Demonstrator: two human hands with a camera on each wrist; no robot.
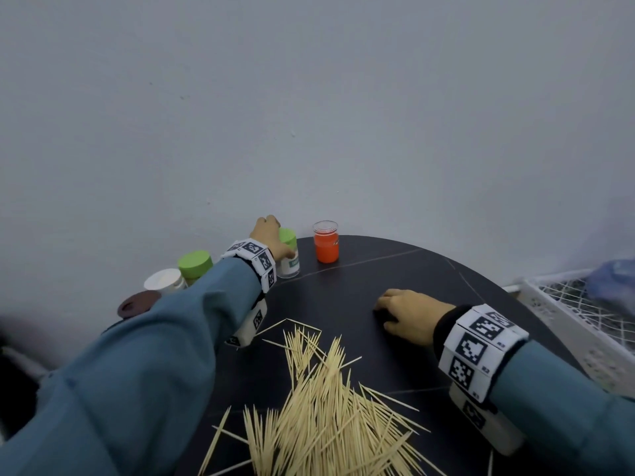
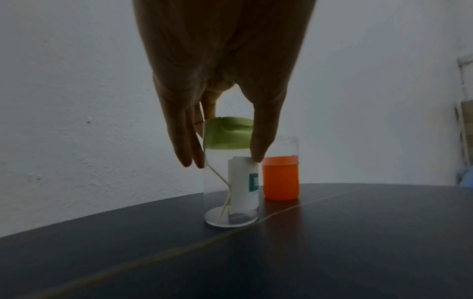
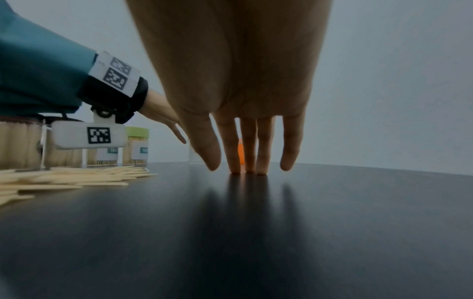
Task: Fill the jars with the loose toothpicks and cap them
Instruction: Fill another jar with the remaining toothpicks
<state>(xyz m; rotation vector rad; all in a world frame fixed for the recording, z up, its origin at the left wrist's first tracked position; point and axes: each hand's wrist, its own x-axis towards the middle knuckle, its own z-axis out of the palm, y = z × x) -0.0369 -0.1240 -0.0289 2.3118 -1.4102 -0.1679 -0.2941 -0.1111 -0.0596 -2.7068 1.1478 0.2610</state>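
A large heap of loose toothpicks point(image 1: 326, 407) lies on the near part of the dark round table point(image 1: 412, 269). At the table's far edge stands a clear labelled jar point(image 2: 243, 186) with a green cap point(image 2: 227, 133) and one or two toothpicks inside. My left hand point(image 1: 271, 231) reaches over it and holds it from above, thumb point(image 2: 261, 145) on one side and fingers point(image 2: 187, 145) on the other. An orange-and-clear jar point(image 1: 326, 245) stands just right of it. My right hand point(image 1: 385, 310) rests open with its fingertips point(image 3: 248, 168) on the bare tabletop, holding nothing.
Left of my left arm stand filled jars: one with a green cap point(image 1: 194, 264), one with a white cap point(image 1: 165, 281) and one with a brown cap point(image 1: 137, 304). A white wire basket point(image 1: 567, 321) sits off the table's right edge. A plain wall rises right behind the table.
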